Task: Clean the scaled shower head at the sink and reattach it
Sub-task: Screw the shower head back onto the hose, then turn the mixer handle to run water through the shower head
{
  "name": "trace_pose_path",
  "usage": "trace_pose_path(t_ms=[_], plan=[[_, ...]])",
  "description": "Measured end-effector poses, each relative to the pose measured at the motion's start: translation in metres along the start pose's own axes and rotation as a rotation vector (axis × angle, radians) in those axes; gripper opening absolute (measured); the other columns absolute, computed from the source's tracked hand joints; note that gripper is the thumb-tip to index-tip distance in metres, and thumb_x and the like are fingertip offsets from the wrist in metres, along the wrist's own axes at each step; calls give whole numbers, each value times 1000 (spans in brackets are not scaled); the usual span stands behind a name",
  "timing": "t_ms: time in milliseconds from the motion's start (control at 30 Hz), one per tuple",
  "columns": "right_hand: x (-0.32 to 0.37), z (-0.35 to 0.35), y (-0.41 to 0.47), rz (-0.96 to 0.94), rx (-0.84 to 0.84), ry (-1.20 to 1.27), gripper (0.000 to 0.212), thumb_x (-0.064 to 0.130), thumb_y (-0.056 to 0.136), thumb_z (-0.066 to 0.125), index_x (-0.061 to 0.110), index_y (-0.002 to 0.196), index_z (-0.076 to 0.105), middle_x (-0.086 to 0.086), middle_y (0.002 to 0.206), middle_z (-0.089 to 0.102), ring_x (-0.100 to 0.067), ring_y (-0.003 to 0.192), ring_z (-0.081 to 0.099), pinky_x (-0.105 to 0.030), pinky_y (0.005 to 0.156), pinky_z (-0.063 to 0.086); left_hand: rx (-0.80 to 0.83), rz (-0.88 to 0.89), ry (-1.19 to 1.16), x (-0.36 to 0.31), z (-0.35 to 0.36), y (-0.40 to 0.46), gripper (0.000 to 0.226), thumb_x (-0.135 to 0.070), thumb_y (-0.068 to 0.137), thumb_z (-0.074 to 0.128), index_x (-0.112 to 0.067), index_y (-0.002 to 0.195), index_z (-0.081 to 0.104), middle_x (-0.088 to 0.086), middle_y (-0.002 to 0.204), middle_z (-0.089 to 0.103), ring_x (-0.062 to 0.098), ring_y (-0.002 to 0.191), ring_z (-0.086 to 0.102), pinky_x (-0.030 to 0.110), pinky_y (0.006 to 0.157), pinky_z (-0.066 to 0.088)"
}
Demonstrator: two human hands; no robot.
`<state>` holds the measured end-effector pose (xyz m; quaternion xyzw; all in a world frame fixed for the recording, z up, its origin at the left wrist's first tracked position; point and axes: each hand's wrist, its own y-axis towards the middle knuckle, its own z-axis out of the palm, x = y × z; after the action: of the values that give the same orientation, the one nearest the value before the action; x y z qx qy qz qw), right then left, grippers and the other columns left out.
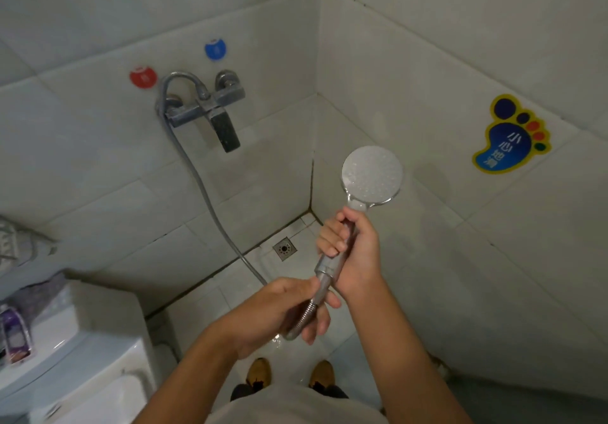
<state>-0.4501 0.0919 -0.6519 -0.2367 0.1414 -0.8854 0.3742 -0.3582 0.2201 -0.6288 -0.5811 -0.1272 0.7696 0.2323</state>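
A chrome shower head (pixel 371 175) with a round, white-speckled face points up toward me in front of the corner of the tiled wall. My right hand (pixel 353 247) is wrapped around its handle. My left hand (pixel 292 308) grips the metal hose (pixel 200 186) just below the handle, at the connector nut. From there the hose runs down to the floor and back up to the wall mixer tap (pixel 205 107). The hose end still meets the handle.
A toilet cistern (pixel 82 341) stands at the lower left with a purple bottle (pixel 14 334) beside it. A floor drain (pixel 284 247) sits in the corner. Red and blue stickers mark the wall above the tap. A blue foot-shaped sticker (pixel 511 135) is on the right wall. My shoes stand on wet tiles.
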Motion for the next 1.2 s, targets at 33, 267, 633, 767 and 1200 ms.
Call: trace_pose_path(t_ms=[33, 267, 633, 767, 1200], plan=[[2, -1, 1, 36, 41, 35, 21, 20, 86, 53, 17, 67, 44, 8, 45, 32, -6, 32, 30, -20, 32, 28, 22, -1, -62, -1, 1, 1, 42, -39, 102, 40, -5, 104, 66, 8, 75, 63, 19, 63, 53, 26, 64, 48], [3, -3, 1, -159, -298, -386, 22, 16, 88, 53, 18, 68, 44, 5, 49, 34, -10, 38, 30, -23, 35, 30, -407, 56, 413, 14, 20, 14, 29, -31, 99, 47, -14, 92, 70, -1, 80, 76, 13, 67, 67, 35, 69, 56], [15, -15, 10, -90, -110, -231, 27, 26, 91, 58, 17, 67, 50, 1, 51, 42, -11, 41, 40, -22, 38, 37, -360, 175, 487, 26, -1, 37, 32, -36, 98, 46, -17, 87, 69, 2, 83, 77, 17, 60, 62, 34, 64, 54], [2, -18, 26, -176, -286, -394, 33, 20, 90, 59, 19, 63, 40, 4, 45, 30, -8, 32, 28, -19, 31, 25, -313, 114, 455, 23, -46, 52, 37, -29, 102, 42, -15, 90, 73, -4, 83, 77, 17, 82, 71, 33, 86, 54], [-21, 6, 88, -520, -863, -1022, 31, 19, 87, 56, 12, 59, 43, -10, 48, 43, -21, 36, 42, -30, 41, 38, -910, 38, 814, -76, -315, 125, 35, -34, 97, 53, -1, 91, 64, 17, 82, 73, 33, 82, 67, 44, 78, 53]])
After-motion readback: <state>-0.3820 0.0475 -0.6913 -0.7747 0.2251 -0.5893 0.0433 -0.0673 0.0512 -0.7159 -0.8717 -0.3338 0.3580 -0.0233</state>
